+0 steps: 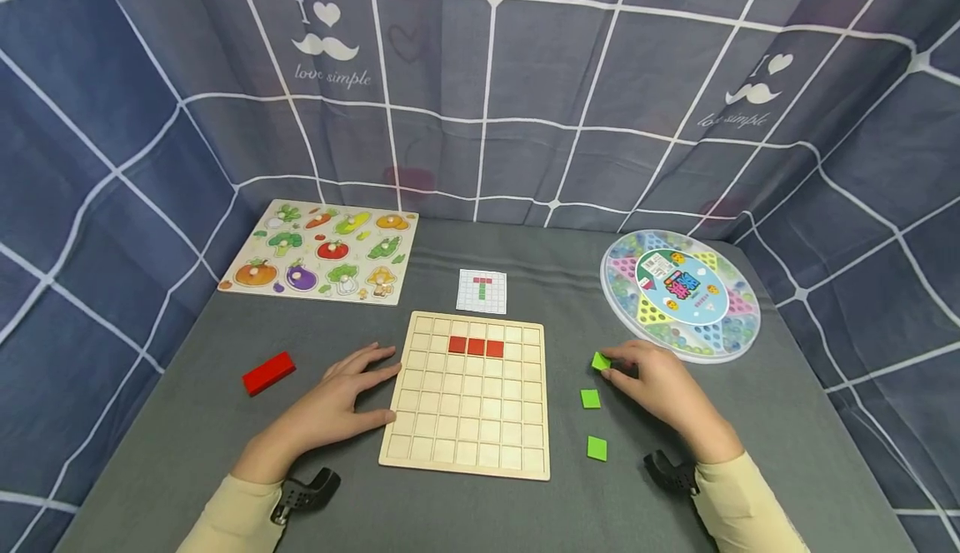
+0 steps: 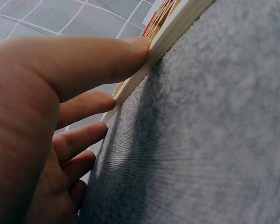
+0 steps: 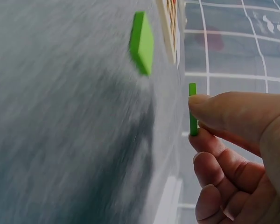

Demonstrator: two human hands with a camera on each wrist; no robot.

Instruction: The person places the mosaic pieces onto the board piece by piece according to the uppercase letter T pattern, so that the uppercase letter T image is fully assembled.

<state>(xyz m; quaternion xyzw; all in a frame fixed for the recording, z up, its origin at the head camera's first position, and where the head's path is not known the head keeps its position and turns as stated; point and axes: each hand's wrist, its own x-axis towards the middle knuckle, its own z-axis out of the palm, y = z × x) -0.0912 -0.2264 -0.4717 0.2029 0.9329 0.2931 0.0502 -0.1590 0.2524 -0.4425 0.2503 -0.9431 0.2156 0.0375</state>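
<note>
My left hand rests on the grey cloth with thumb and fingertips at the left edge of a wooden grid board. In the left wrist view the thumb lies against the board's side, the fingers loosely extended. Three red square tiles sit in a row in the board's second row of cells. To the right of the board, my right hand pinches a green square tile between thumb and forefinger, raised off the cloth. Two more green tiles, a nearer one and a farther one, lie beside the board.
Behind the board lies a small pattern card with a red and green T shape. A red bar lies left of my left hand. A vegetable puzzle board stands back left, a round marble game board back right, before a checked curtain.
</note>
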